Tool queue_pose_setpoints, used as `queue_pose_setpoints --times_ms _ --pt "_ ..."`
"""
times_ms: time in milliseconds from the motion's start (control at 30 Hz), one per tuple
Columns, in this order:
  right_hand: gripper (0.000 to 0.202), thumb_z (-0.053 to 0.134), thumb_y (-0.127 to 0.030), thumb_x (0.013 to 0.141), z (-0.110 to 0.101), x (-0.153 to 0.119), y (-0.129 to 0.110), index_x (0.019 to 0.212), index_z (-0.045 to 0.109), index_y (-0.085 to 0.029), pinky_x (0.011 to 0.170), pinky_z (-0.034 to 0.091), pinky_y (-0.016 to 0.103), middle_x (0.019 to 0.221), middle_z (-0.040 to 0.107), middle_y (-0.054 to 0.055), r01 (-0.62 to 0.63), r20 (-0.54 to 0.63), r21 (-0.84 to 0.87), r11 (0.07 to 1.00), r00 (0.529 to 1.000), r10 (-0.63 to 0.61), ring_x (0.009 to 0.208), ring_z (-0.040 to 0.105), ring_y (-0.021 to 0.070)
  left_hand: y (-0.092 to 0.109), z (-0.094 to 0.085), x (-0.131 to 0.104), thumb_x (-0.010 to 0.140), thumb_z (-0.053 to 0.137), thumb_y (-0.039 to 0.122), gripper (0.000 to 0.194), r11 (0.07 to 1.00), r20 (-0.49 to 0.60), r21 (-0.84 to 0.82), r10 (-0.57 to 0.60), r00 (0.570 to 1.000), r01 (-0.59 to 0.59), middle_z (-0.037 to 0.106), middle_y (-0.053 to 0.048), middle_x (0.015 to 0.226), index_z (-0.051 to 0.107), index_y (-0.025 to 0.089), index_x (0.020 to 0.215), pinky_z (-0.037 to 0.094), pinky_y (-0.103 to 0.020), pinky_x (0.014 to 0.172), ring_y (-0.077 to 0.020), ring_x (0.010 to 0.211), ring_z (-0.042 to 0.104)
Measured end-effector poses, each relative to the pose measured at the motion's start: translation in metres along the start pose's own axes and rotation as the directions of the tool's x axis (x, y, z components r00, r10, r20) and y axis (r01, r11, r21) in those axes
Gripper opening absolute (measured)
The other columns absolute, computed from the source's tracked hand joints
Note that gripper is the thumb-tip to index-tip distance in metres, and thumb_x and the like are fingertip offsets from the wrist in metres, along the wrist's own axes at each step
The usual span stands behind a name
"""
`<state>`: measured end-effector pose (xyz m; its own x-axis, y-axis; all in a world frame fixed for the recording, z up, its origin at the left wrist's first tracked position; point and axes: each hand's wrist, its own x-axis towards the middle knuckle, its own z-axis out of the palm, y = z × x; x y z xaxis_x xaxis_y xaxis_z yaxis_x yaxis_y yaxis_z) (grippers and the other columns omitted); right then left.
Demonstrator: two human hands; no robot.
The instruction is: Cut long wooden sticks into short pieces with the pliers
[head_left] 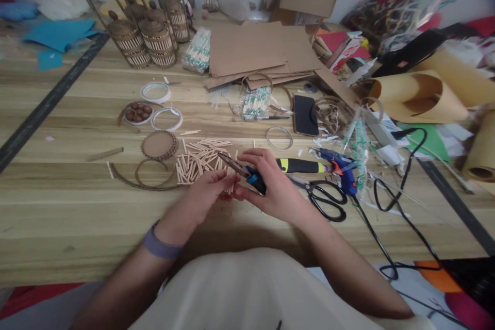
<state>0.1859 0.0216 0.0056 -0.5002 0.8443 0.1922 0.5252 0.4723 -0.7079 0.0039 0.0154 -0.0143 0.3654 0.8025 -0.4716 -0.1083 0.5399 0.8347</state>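
Note:
My right hand (266,178) is closed around pliers (253,178) with blue and black handles, their jaws pointing up and left. Close beside it, my left hand (211,188) is closed on several short wooden sticks (229,185); the fingers of both hands nearly meet there. Just beyond the hands lies a loose pile of pale wooden sticks (199,160). Left of the pile sit a round cardboard disc (159,144) with a braided rim and a curved braided strip (141,184).
Black-handled scissors (328,200), a blue glue gun (344,167) and its cable lie to the right. A phone (305,115), tape rolls (155,92), a bowl of brown balls (138,112) and cardboard sheets (247,49) are farther back. Stick lanterns (158,44) stand at the back left.

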Motion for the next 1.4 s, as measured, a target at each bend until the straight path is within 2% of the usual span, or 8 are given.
queue_pose_setpoints --times_ms 133,267,700,833,933,1033,1133,1400 --pt "0.069 0.081 -0.028 0.075 0.016 -0.005 0.003 0.134 0.046 -0.021 0.1 0.053 0.048 0.13 0.044 0.016 -0.05 -0.03 -0.07 0.996 0.998 0.048 0.127 0.052 0.0315 -0.003 0.007 0.003 0.076 0.067 0.022 0.005 0.984 -0.057 -0.177 0.018 0.998 -0.027 0.067 0.003 0.069 0.066 0.018 0.076 0.047 -0.025 0.069 -0.0155 0.072 0.064" --pt "0.069 0.082 -0.026 0.075 0.022 -0.006 0.005 0.134 0.046 -0.022 0.098 0.055 0.05 0.126 0.044 0.015 -0.02 -0.07 -0.102 0.995 0.997 0.013 0.123 0.054 0.0324 -0.005 0.016 0.002 0.065 0.068 0.018 0.004 0.975 -0.11 -0.211 0.039 0.993 -0.062 0.064 0.003 0.065 0.065 0.018 0.069 0.047 -0.024 0.066 -0.0149 0.069 0.06" --pt "0.066 0.08 -0.031 0.078 0.025 -0.009 0.01 0.134 0.045 -0.022 0.096 0.056 0.049 0.125 0.045 0.016 -0.006 -0.073 -0.132 0.991 0.997 -0.004 0.119 0.057 0.0323 -0.019 0.017 -0.002 0.073 0.064 0.023 0.005 0.988 -0.126 -0.1 0.107 0.986 -0.12 0.067 0.003 0.071 0.064 0.02 0.07 0.049 -0.029 0.075 -0.0198 0.081 0.064" --pt "0.068 0.081 -0.03 0.076 0.018 -0.012 0.005 0.133 0.046 -0.023 0.099 0.053 0.048 0.126 0.047 0.015 -0.05 -0.045 -0.072 0.996 0.998 0.047 0.12 0.056 0.0311 -0.017 0.014 -0.004 0.076 0.068 0.027 0.008 0.984 -0.087 -0.129 0.112 0.99 -0.123 0.068 0.003 0.076 0.066 0.02 0.079 0.05 -0.028 0.077 -0.0172 0.078 0.065" --pt "0.051 0.078 -0.033 0.079 0.004 -0.016 -0.002 0.123 0.055 -0.022 0.094 0.052 0.044 0.113 0.056 0.011 -0.125 0.025 0.013 0.992 0.992 0.125 0.111 0.059 0.0283 -0.012 0.011 -0.01 0.08 0.07 0.04 0.023 0.985 -0.053 -0.114 0.123 0.991 -0.128 0.07 -0.001 0.082 0.067 0.019 0.085 0.052 -0.03 0.078 -0.0175 0.078 0.066" --pt "0.029 0.065 -0.039 0.087 -0.014 -0.022 -0.006 0.11 0.061 -0.021 0.08 0.051 0.037 0.096 0.062 0.006 -0.304 0.19 0.076 0.949 0.939 0.286 0.088 0.061 0.0223 -0.006 0.008 -0.015 0.082 0.068 0.051 0.035 0.992 -0.08 -0.035 0.117 0.99 -0.12 0.072 -0.004 0.082 0.065 0.017 0.085 0.052 -0.033 0.082 -0.0193 0.08 0.068" --pt "0.033 0.057 -0.049 0.089 -0.029 -0.028 -0.005 0.103 0.064 -0.02 0.074 0.048 0.034 0.09 0.065 0.005 -0.445 0.33 0.124 0.887 0.862 0.386 0.083 0.06 0.0214 -0.002 0.006 -0.02 0.084 0.067 0.05 0.035 0.995 -0.132 0.043 0.097 0.986 -0.092 0.075 -0.005 0.081 0.065 0.016 0.093 0.051 -0.032 0.083 -0.0204 0.081 0.07" --pt "0.038 0.061 -0.053 0.085 -0.042 -0.032 0.002 0.103 0.069 -0.02 0.077 0.044 0.031 0.096 0.066 0.003 -0.59 0.522 0.239 0.771 0.748 0.411 0.09 0.057 0.0203 0.002 0.008 -0.028 0.089 0.06 0.045 0.029 0.98 -0.06 0.185 0.083 0.995 -0.07 0.076 -0.003 0.076 0.066 0.017 0.097 0.052 -0.032 0.078 -0.0204 0.077 0.071"
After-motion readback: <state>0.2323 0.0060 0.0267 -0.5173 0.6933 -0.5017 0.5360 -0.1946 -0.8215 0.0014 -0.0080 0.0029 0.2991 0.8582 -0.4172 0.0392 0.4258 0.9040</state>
